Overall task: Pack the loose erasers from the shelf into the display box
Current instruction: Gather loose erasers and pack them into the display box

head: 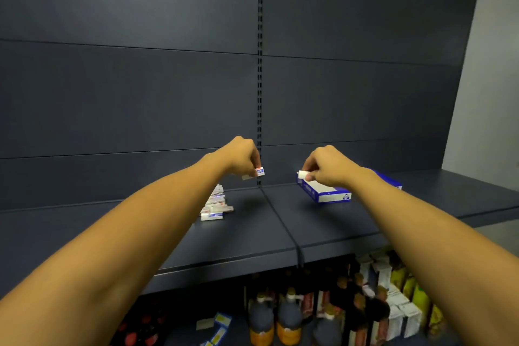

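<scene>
Above the shelf's middle seam, the left hand point(243, 157) pinches one eraser point(259, 171) between thumb and fingertips, white with a blue and red sleeve, lifted clear of the shelf point(252, 236) and hanging in the air between the pile and the box. Over on the far side of the seam, the right hand point(327, 167) pinches a second eraser point(302, 174), its white end poking out past the thumb, right at the near corner of the display box point(323, 194), just over its open top. So both hands are loaded and each carries a piece towards the same place. That blue and white box lies flat near the back edge of the shelf, and how much is already inside it I cannot tell, since the hand and wrist cover most of the opening. Behind the left forearm, the loose erasers point(216, 205) sit in a rough heap on the shelf's left panel, well apart from the box, and a fair number remain. By my reading the job is under way but far from finished: two pieces are about to go in and the heap is left to clear. Below the shelf's front edge, bottles point(289, 320) and cartons point(398, 314) crowd the lower level.
</scene>
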The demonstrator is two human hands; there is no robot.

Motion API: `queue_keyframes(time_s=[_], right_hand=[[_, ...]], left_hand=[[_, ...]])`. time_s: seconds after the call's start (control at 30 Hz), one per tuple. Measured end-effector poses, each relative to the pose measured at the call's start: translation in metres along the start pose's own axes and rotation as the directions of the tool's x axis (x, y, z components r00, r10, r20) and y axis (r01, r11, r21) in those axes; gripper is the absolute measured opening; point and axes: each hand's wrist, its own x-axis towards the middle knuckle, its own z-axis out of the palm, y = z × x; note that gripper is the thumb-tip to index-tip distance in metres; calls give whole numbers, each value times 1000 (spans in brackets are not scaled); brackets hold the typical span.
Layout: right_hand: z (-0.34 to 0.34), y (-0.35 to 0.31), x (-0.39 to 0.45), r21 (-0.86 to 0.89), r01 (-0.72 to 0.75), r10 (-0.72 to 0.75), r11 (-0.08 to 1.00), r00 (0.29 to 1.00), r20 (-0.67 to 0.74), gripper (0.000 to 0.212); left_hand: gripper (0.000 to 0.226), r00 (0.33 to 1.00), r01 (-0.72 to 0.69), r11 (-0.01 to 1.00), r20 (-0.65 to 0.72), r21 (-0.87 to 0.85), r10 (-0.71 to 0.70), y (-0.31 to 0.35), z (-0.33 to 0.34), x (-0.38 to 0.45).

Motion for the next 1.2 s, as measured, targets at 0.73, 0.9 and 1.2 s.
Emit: queue_keyframes(time_s=[0.73, 0.9, 1.2], right_hand=[[29, 170, 75, 59, 28, -31, 998, 998, 46, 21], [44, 194, 113, 180, -20, 21, 983, 1000, -1, 21], [79, 229, 163, 277, -45, 59, 960, 997, -42, 20]], left_hand=[[21, 997, 77, 996, -25, -52, -78, 55, 81, 140], [19, 999, 41, 999, -5, -24, -41, 52, 107, 184], [21, 1000, 24, 999, -7, -27, -25, 58, 146, 233]])
